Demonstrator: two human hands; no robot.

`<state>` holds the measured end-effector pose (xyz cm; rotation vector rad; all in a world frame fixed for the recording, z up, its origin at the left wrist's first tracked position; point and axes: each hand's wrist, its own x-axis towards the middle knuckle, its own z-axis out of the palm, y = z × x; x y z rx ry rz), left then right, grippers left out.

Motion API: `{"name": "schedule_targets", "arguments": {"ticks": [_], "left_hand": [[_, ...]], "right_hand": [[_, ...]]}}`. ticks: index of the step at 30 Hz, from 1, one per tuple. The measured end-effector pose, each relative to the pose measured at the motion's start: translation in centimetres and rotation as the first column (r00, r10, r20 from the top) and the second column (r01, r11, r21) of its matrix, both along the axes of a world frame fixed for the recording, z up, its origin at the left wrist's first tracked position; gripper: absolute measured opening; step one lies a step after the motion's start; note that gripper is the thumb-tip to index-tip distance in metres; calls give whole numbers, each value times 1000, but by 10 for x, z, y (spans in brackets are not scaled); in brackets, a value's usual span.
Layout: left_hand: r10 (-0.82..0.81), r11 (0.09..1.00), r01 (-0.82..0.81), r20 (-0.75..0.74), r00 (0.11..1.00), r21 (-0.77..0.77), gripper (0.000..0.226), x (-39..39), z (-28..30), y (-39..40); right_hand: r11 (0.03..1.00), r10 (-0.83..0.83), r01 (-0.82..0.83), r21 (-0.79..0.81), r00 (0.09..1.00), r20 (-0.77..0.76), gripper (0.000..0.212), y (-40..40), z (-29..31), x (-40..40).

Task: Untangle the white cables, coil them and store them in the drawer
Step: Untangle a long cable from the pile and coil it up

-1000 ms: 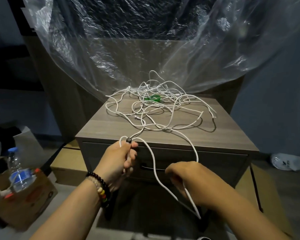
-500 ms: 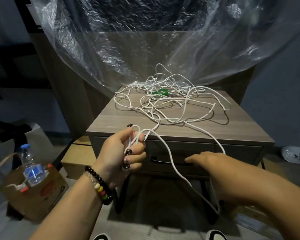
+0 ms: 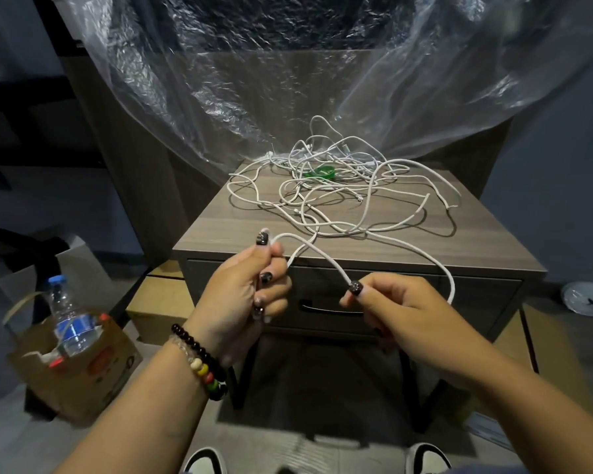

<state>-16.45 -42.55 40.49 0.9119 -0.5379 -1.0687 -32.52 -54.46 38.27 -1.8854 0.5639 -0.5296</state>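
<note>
- Thin white cords tangled over a grey wood-grain bedside cabinet.
- Small bright green band.
- Black, cream, yellow, red, green bead bracelet.
- Blue-capped clear plastic bottle.

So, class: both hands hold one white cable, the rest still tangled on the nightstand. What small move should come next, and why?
Probably wind another loop: the right hand carries its pinched cable to the left hand, which already grips a loop; the tangle and shut drawer wait.

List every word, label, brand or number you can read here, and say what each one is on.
No text here is legible.
Water bottle: blue label, print too blurred to read.
Cardboard box: red and orange printed marks, too blurred to read.
Bedside table, white cables and plastic sheet: no writing visible.
</note>
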Motion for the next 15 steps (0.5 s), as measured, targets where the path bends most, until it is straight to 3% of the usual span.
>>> {"name": "schedule_targets", "arguments": {"ticks": [5, 10, 15], "left_hand": [[164, 978, -172, 68, 984, 120, 20, -5, -6, -6], [58, 964, -65, 35, 998, 260, 31, -9, -10, -9], [-24, 961, 20, 10, 1000, 275, 36, -16, -13, -14]], "right_hand": [[978, -80, 96, -187, 993, 92, 22, -4, -6, -2], [939, -53, 122, -323, 976, 213, 21, 6, -13, 2], [868, 28, 17, -495, 996, 83, 28, 15, -17, 3]]}}
